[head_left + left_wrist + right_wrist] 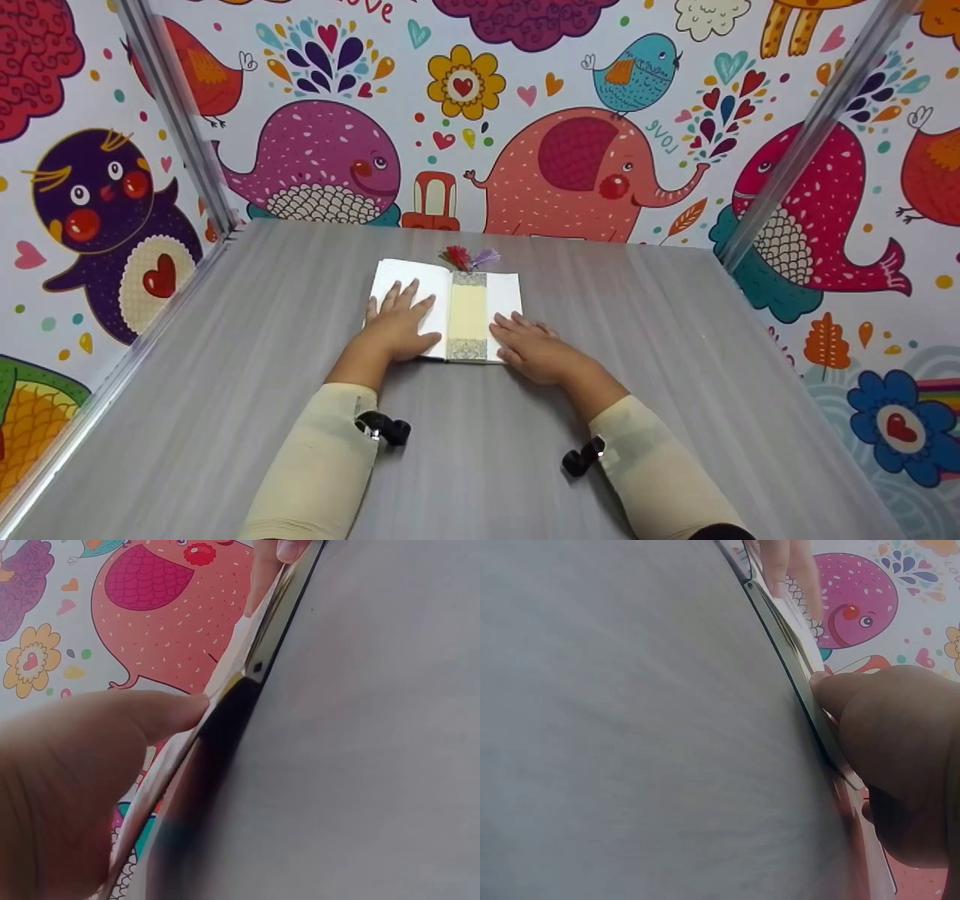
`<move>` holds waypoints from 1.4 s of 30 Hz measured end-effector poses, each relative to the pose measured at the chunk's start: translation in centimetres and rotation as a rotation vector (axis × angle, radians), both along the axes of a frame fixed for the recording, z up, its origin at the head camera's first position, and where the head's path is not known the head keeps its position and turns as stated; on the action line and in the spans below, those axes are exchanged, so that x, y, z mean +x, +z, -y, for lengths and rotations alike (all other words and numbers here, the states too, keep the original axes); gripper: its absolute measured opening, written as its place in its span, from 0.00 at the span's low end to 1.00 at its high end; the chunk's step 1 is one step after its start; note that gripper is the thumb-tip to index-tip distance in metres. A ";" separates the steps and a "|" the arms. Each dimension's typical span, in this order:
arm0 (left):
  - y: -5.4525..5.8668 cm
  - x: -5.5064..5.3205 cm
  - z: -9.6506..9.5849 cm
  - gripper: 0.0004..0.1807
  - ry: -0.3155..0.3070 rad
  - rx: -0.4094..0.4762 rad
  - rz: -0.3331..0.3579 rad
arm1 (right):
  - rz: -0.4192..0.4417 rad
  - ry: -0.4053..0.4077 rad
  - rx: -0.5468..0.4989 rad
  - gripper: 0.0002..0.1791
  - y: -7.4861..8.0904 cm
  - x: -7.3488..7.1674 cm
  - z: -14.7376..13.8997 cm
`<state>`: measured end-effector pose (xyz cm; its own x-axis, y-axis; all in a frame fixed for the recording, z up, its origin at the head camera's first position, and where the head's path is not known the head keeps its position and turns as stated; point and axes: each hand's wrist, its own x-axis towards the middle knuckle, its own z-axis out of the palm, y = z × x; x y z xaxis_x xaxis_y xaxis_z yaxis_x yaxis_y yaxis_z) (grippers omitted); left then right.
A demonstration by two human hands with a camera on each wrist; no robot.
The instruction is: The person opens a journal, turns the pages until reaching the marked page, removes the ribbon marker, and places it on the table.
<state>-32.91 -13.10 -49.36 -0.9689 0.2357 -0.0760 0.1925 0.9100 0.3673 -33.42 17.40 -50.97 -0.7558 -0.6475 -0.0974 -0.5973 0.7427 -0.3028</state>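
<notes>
In the head view, your gray wood-grained counter [480, 457] stretches to walls [517, 71] printed with cartoon animals, with metal posts [187, 120] at the corners. The open book [427, 277] lies toward the counter's far edge, under both your hands. Your left hand [397, 330] rests on the left page, fingers spread apart; your right hand [536, 349] lies over the right page's outer side, fingers close together. Between them, beside the fold, lies a yellow bookmark [469, 311], its long axis running away from you, tassels [459, 257] toward the far wall.

In the left wrist view, you see the book nearly edge-on, your thumb on the page.

In the right wrist view, your thumb touches the page edge; your other fingers seem mostly hidden in shadow.
</notes>
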 end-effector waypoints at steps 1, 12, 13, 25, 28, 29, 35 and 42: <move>0.0 0.0 0.0 0.44 -0.003 0.002 0.024 | 0.002 -0.001 0.000 0.33 0.0 0.0 0.0; -0.5 -0.1 0.4 0.43 0.009 0.009 0.167 | 0.005 -0.002 -0.002 0.33 0.2 0.2 0.0; -0.6 -0.1 0.4 0.44 0.009 0.011 0.170 | 0.005 -0.001 -0.002 0.33 0.2 0.2 0.0; -0.9 -0.5 0.7 0.45 0.011 0.030 0.203 | -0.014 -0.029 -0.049 0.32 0.1 0.0 0.4; -0.8 -0.4 0.6 0.45 0.009 0.042 0.197 | -0.019 -0.035 -0.065 0.31 0.3 -0.1 0.3; -0.7 -0.4 0.6 0.44 0.008 0.043 0.196 | -0.021 -0.043 -0.071 0.31 0.4 -0.2 0.4; -0.6 -0.2 0.4 0.44 0.009 0.047 0.195 | -0.074 -0.109 -0.108 0.32 1.2 -0.4 1.7; -0.4 -0.3 0.5 0.45 0.017 0.039 0.203 | -0.107 -0.125 -0.037 0.36 1.8 -1.0 5.4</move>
<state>-33.17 -13.62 -49.72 -0.9385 0.2261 -0.2609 0.0959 0.8967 0.4321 -34.47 11.97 -49.15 -0.8352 -0.5499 0.0098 -0.5315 0.8025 -0.2709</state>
